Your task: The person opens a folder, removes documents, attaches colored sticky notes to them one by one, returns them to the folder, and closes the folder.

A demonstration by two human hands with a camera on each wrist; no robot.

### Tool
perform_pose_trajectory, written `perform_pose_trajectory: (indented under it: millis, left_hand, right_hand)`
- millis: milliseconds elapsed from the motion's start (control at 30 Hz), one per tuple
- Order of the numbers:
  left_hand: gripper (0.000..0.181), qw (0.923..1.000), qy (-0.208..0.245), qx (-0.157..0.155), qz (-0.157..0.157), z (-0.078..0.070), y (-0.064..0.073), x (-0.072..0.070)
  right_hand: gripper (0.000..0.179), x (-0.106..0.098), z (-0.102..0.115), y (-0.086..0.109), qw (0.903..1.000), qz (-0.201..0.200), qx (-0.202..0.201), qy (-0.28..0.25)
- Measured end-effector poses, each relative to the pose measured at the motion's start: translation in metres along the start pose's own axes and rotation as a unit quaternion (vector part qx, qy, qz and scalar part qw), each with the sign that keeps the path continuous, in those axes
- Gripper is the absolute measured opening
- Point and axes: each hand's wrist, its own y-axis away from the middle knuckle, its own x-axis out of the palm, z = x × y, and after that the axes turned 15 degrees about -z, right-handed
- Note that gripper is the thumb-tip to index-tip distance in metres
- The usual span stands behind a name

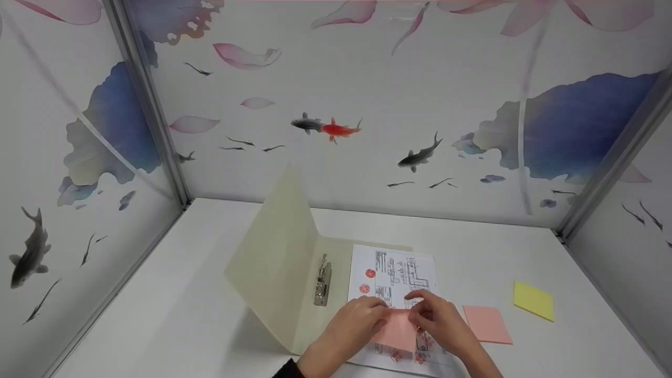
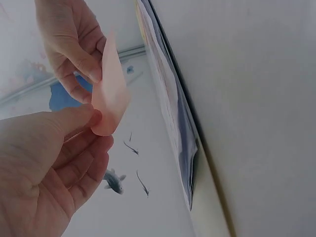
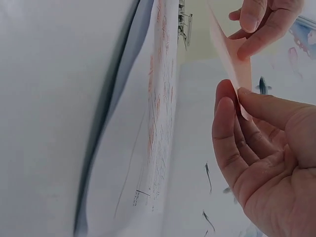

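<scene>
A single pink sticky note (image 1: 396, 332) hangs between both hands, over a stack of printed drawings (image 1: 367, 262) with red stamps. My left hand (image 1: 353, 321) pinches its left corner between thumb and fingers, as the left wrist view shows. At the opposite corner, my right hand (image 3: 271, 148) pinches the note with thumb and fingertips. In both wrist views the note (image 2: 111, 96) is held up off the papers. The drawings lie on the right side of an open pale-yellow folder (image 1: 278, 262), beside its metal clip (image 1: 322, 283).
A pink sticky-note pad (image 1: 488, 324) lies right of the papers, near my right forearm. Farther right is a yellow pad (image 1: 533, 301). The folder's cover stands up on the left. White panels printed with fish and petals wall the table (image 1: 173, 262) at the back and sides.
</scene>
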Motion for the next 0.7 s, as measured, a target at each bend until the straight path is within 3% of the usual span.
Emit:
perform_pose_trajectory:
  millis: [200,367,500,700]
  left_hand:
    - [0.026,0.9984,0.007,-0.006,0.055,-0.001,0.0,0.002]
    - [0.03,0.9969,0.009,0.0,0.079,0.001,0.001,0.003]
    - [0.033,0.9947,0.02,-0.014,0.099,0.002,0.0,0.004]
    - [0.034,0.9902,0.035,-0.043,0.128,0.004,-0.005,0.011]
  right_hand:
    - [0.023,0.005,0.0,0.001,0.9994,-0.012,0.009,0.032]
    - [0.017,0.008,-0.001,0.001,0.9976,-0.009,-0.022,0.065]
    - [0.018,0.008,-0.003,0.001,0.9958,-0.012,-0.044,0.079]
    - [0.025,0.008,-0.007,0.001,0.9945,-0.002,-0.024,0.102]
